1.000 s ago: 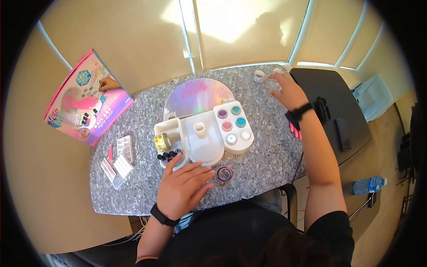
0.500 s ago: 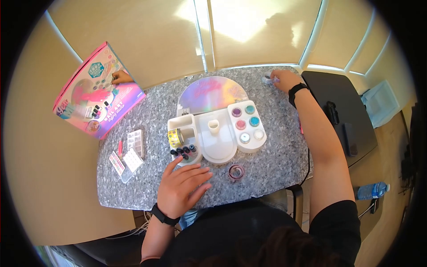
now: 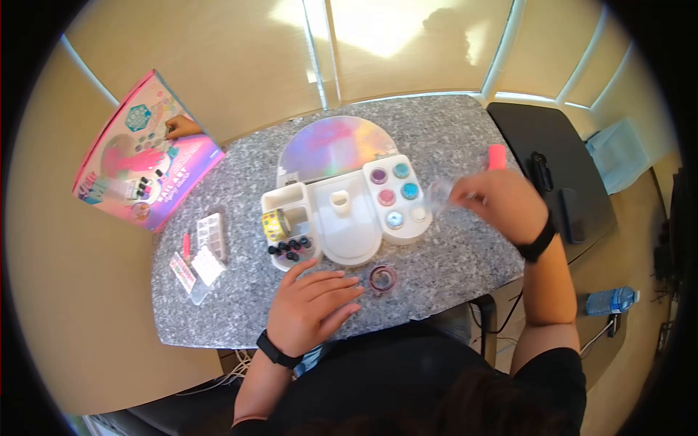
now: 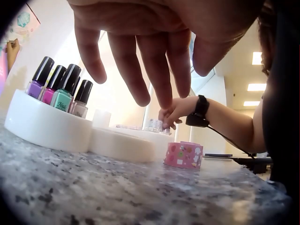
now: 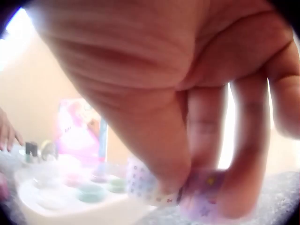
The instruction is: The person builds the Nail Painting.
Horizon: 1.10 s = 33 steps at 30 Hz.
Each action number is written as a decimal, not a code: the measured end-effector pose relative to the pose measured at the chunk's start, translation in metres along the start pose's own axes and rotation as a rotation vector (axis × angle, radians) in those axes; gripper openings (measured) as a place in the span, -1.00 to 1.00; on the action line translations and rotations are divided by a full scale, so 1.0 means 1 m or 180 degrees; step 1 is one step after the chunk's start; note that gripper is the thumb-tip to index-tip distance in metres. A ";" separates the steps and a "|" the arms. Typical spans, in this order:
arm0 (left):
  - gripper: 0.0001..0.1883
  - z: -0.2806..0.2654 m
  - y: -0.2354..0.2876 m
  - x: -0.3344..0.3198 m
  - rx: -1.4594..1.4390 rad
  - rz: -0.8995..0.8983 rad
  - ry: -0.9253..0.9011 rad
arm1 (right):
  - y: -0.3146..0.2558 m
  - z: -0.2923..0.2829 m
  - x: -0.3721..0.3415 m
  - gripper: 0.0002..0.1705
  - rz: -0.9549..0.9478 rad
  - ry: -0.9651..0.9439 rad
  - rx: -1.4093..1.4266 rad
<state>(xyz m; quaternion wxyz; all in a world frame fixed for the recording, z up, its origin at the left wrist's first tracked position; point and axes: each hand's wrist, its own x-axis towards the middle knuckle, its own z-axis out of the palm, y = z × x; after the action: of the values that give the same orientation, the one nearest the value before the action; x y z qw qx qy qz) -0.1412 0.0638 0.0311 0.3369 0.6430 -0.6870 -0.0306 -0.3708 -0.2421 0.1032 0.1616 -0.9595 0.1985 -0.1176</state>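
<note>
My right hand (image 3: 502,207) pinches two small sticker rolls beside the right edge of the white organizer tray (image 3: 352,240). In the right wrist view, one is a white dotted roll (image 5: 142,183) and the other a purple roll with stars (image 5: 201,197), between thumb and fingers. My left hand (image 3: 309,309) hovers palm down at the tray's front, fingers spread and holding nothing. Near its fingertips stands a pink sticker roll (image 4: 183,155) on the granite tabletop. Several nail polish bottles (image 4: 62,99) with black caps fill the tray's left compartment, below a yellow patterned roll (image 3: 273,226).
Glitter pots (image 3: 386,197) sit in the tray's right side; a shiny rounded panel (image 3: 334,145) is behind. At left are a nail art box (image 3: 149,156), a divided case (image 3: 211,236) and sticker sheets (image 3: 209,266). A pink object (image 3: 497,156) lies near the black side table (image 3: 549,138).
My right hand has taken the two rolls from the back right of the table and brought them toward the tray. The left hand stays near the tray's front.
</note>
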 end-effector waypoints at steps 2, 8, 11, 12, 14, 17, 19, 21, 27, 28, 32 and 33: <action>-0.68 0.002 0.001 0.001 0.0056 0.0017 -0.0131 | -0.013 0.011 -0.022 -0.90 -0.0426 -0.0017 0.0085; -0.68 0.011 0.008 0.008 0.0127 0.0156 -0.0201 | -0.039 0.054 -0.050 -0.86 -0.1048 -0.0620 -0.0452; -0.64 0.012 0.011 0.008 0.0204 0.0208 -0.0228 | -0.035 0.061 -0.052 -0.86 -0.1082 -0.0644 -0.0463; -0.61 0.011 0.012 0.009 0.0176 0.0189 -0.0191 | -0.038 0.057 -0.052 -0.87 -0.1079 -0.0515 -0.0424; -0.58 0.012 0.014 0.011 0.0148 0.0148 -0.0172 | -0.046 0.051 -0.053 -0.87 -0.1076 -0.0399 -0.0359; -0.55 0.018 0.017 0.014 -0.0025 0.0176 -0.0004 | -0.064 0.046 -0.050 -0.88 -0.1292 -0.0250 -0.0214; -0.60 0.018 0.019 0.015 -0.0029 0.0198 -0.0088 | -0.077 0.046 -0.051 -0.89 -0.1539 -0.0160 -0.0136; -0.62 0.016 0.018 0.015 0.0228 0.0276 -0.0132 | -0.082 0.052 -0.049 -0.89 -0.1609 -0.0106 -0.0171; -0.66 0.017 0.010 0.010 0.0771 0.0239 0.0047 | -0.080 0.066 -0.049 -0.86 -0.1439 -0.0086 -0.0459; -0.67 0.016 0.010 0.010 0.0847 0.0194 0.0102 | -0.080 0.066 -0.049 -0.85 -0.1408 -0.0096 -0.0472; -0.67 0.012 0.009 0.011 0.0909 0.0095 0.0139 | -0.076 0.066 -0.050 -0.84 -0.1409 -0.0078 -0.0495; -0.67 0.011 0.010 0.012 0.0933 0.0095 0.0152 | -0.076 0.066 -0.051 -0.83 -0.1327 -0.0106 -0.0476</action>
<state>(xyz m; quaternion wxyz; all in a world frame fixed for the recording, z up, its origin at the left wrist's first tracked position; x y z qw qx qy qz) -0.1546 0.0499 0.0321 0.2561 0.6756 -0.6854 0.0904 -0.3710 -0.1371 0.0612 0.0654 -0.9909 0.0014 -0.1176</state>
